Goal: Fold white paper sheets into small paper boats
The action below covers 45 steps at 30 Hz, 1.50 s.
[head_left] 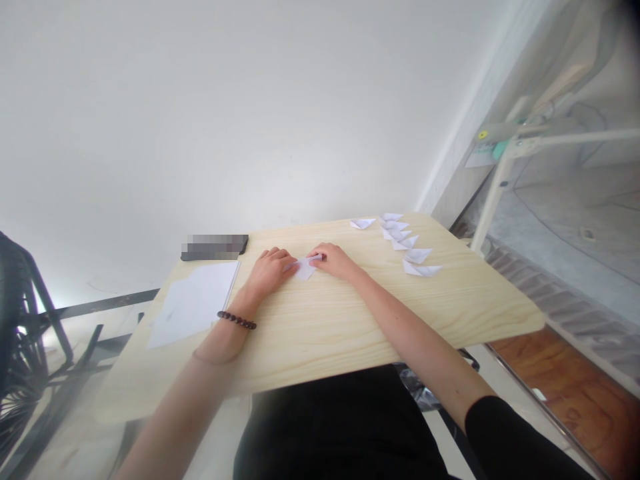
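Note:
A small piece of folded white paper (305,270) lies on the light wooden table between my two hands. My left hand (271,272), with a dark beaded bracelet (237,320) at its wrist, is closed on the paper's left end. At the opposite end, my right hand (333,260) pinches the paper near its upper edge. The fingertips hide both ends of the folded piece. To the right stand several folded white paper boats (419,268) in a slanting row, and a single paper boat (363,224) sits left of the row's far end.
Loose white paper sheets (195,300) lie on the table's left side. Behind them is a dark flat object (243,244), partly blurred out. A white wall (290,120) rises beyond the table (320,340). A white metal frame (493,193) stands at the right, a black chair-like frame (45,307) at the left.

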Each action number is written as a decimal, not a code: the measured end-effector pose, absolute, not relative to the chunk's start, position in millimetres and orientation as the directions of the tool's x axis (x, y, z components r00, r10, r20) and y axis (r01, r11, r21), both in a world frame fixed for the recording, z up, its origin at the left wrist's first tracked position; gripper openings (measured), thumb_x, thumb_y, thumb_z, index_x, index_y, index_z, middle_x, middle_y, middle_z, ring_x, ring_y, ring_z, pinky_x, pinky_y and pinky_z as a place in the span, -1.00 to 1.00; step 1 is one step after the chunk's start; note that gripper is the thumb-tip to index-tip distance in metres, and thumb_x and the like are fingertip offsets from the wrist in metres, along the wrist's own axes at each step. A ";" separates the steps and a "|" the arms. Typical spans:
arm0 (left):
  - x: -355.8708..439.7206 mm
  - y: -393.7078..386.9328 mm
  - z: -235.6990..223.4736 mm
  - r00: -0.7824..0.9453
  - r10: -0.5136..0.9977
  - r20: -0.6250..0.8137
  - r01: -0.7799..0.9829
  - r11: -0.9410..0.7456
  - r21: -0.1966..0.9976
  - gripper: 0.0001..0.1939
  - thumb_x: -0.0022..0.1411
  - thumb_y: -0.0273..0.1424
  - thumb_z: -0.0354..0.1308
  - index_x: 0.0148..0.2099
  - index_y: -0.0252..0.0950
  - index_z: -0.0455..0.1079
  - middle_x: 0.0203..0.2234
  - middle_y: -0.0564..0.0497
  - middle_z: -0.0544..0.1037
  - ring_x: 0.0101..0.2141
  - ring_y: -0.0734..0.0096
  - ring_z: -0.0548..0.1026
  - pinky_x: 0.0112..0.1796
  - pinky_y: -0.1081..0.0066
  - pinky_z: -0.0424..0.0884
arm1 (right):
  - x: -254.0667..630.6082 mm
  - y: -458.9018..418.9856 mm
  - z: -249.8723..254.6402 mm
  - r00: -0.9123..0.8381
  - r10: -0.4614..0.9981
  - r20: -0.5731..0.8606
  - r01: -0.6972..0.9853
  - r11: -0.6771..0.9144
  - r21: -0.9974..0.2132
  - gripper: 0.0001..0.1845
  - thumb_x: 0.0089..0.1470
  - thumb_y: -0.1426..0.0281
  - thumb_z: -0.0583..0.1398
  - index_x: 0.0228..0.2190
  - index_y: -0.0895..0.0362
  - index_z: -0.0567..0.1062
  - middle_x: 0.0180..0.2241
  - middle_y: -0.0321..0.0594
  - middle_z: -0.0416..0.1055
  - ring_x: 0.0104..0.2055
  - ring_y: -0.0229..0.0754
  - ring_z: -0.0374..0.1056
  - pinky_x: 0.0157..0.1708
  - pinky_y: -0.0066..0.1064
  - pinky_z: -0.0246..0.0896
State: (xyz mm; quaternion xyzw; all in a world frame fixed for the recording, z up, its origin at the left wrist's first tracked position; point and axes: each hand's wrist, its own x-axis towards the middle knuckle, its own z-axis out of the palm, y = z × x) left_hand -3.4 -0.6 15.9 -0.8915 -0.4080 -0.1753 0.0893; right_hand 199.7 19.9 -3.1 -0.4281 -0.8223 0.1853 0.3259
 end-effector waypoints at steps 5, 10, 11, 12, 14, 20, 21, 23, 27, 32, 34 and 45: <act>3.5 1.1 13.7 0.552 0.719 0.422 0.815 -0.573 -0.089 -0.76 0.21 -0.33 -0.10 -0.28 -0.28 0.38 -0.39 -0.05 0.43 -0.30 0.31 0.31 -0.30 0.34 0.19 | 195.7 23.3 -6.7 -0.320 0.854 0.411 0.660 0.512 -0.550 -0.82 -0.12 0.39 0.19 -0.37 0.13 0.47 -0.37 -0.24 0.36 -0.33 -0.28 0.21 -0.25 -0.43 0.08; 3.5 2.2 12.9 0.541 0.729 0.420 0.823 -0.562 -0.084 -0.76 0.21 -0.35 -0.10 -0.28 -0.29 0.37 -0.38 -0.06 0.42 -0.32 0.33 0.32 -0.30 0.34 0.20 | 196.3 21.4 -5.7 -0.351 0.851 0.391 0.648 0.522 -0.555 -0.81 -0.10 0.39 0.18 -0.34 0.12 0.45 -0.34 -0.25 0.38 -0.30 -0.28 0.22 -0.25 -0.44 0.09; 2.3 2.7 12.6 0.545 0.728 0.416 0.817 -0.573 -0.068 -0.76 0.21 -0.35 -0.11 -0.27 -0.28 0.37 -0.38 -0.06 0.42 -0.32 0.34 0.32 -0.30 0.35 0.21 | 196.7 20.7 -5.2 -0.357 0.851 0.385 0.644 0.523 -0.559 -0.80 -0.10 0.39 0.18 -0.33 0.11 0.45 -0.34 -0.25 0.38 -0.31 -0.28 0.22 -0.26 -0.44 0.09; 1.0 3.2 12.4 0.551 0.725 0.414 0.809 -0.586 -0.050 -0.76 0.21 -0.34 -0.11 -0.26 -0.28 0.37 -0.38 -0.05 0.42 -0.32 0.35 0.32 -0.29 0.36 0.21 | 197.0 20.1 -4.6 -0.362 0.850 0.382 0.640 0.524 -0.562 -0.81 -0.10 0.39 0.18 -0.33 0.11 0.44 -0.34 -0.26 0.38 -0.31 -0.28 0.22 -0.26 -0.44 0.09; -1.0 4.2 12.2 0.563 0.713 0.419 0.792 -0.610 -0.027 -0.77 0.21 -0.35 -0.09 -0.23 -0.28 0.36 -0.38 -0.04 0.41 -0.33 0.37 0.32 -0.28 0.37 0.22 | 197.2 19.1 -3.7 -0.369 0.847 0.382 0.632 0.530 -0.565 -0.83 -0.09 0.39 0.17 -0.35 0.11 0.45 -0.35 -0.26 0.39 -0.32 -0.29 0.22 -0.26 -0.44 0.09; -0.1 4.9 13.2 0.574 0.694 0.434 0.783 -0.620 -0.044 -0.81 0.19 -0.42 -0.08 -0.28 -0.28 0.37 -0.42 -0.05 0.41 -0.35 0.36 0.32 -0.31 0.38 0.23 | 196.5 18.0 -2.5 -0.371 0.844 0.387 0.622 0.536 -0.571 -0.90 -0.07 0.38 0.16 -0.45 0.13 0.46 -0.41 -0.26 0.37 -0.33 -0.30 0.22 -0.26 -0.45 0.08; 0.2 4.6 13.3 0.575 0.694 0.433 0.785 -0.618 -0.051 -0.81 0.18 -0.43 -0.08 -0.29 -0.28 0.37 -0.42 -0.05 0.41 -0.35 0.36 0.32 -0.32 0.38 0.23 | 196.3 18.0 -2.5 -0.371 0.843 0.390 0.621 0.537 -0.570 -0.91 -0.07 0.39 0.16 -0.46 0.14 0.46 -0.42 -0.26 0.37 -0.34 -0.30 0.22 -0.27 -0.45 0.08; 0.3 4.1 13.5 0.581 0.691 0.430 0.784 -0.617 -0.069 -0.83 0.17 -0.45 -0.06 -0.29 -0.29 0.36 -0.42 -0.05 0.41 -0.35 0.36 0.32 -0.31 0.37 0.23 | 196.0 18.3 -2.8 -0.373 0.840 0.395 0.619 0.542 -0.568 -0.92 -0.07 0.40 0.16 -0.47 0.14 0.46 -0.43 -0.27 0.37 -0.35 -0.31 0.22 -0.27 -0.46 0.08; -0.7 3.6 14.0 0.595 0.685 0.420 0.781 -0.616 -0.103 -0.84 0.14 -0.48 -0.04 -0.31 -0.29 0.37 -0.43 -0.05 0.40 -0.34 0.33 0.33 -0.31 0.35 0.21 | 196.9 19.7 -3.1 -0.384 0.829 0.405 0.602 0.558 -0.571 -0.93 -0.08 0.41 0.17 -0.48 0.14 0.47 -0.44 -0.27 0.36 -0.35 -0.33 0.22 -0.27 -0.47 0.09; -2.1 3.5 14.8 0.617 0.675 0.405 0.764 -0.637 -0.101 -0.79 0.13 -0.50 -0.04 -0.24 -0.25 0.40 -0.42 -0.04 0.40 -0.35 0.34 0.32 -0.31 0.35 0.19 | 202.6 21.6 -1.4 -0.427 0.812 0.398 0.533 0.581 -0.615 -0.91 -0.08 0.45 0.16 -0.46 0.16 0.49 -0.41 -0.26 0.36 -0.39 -0.37 0.25 -0.31 -0.51 0.13; -2.7 3.3 14.8 0.628 0.666 0.403 0.753 -0.650 -0.099 -0.76 0.13 -0.49 -0.03 -0.19 -0.22 0.40 -0.41 -0.04 0.40 -0.35 0.34 0.32 -0.31 0.35 0.18 | 204.8 21.8 -0.7 -0.433 0.815 0.384 0.524 0.575 -0.629 -0.89 -0.08 0.45 0.16 -0.44 0.16 0.50 -0.40 -0.25 0.35 -0.40 -0.37 0.26 -0.33 -0.52 0.14; -2.2 2.6 15.2 0.615 0.682 0.396 0.757 -0.651 -0.055 -0.73 0.14 -0.48 -0.06 -0.21 -0.21 0.44 -0.39 -0.05 0.41 -0.32 0.35 0.34 -0.29 0.33 0.19 | 204.2 16.6 5.1 -0.435 0.792 0.429 0.610 0.609 -0.507 -0.80 -0.04 0.42 0.11 -0.54 0.15 0.53 -0.46 -0.28 0.33 -0.45 -0.39 0.22 -0.39 -0.54 0.09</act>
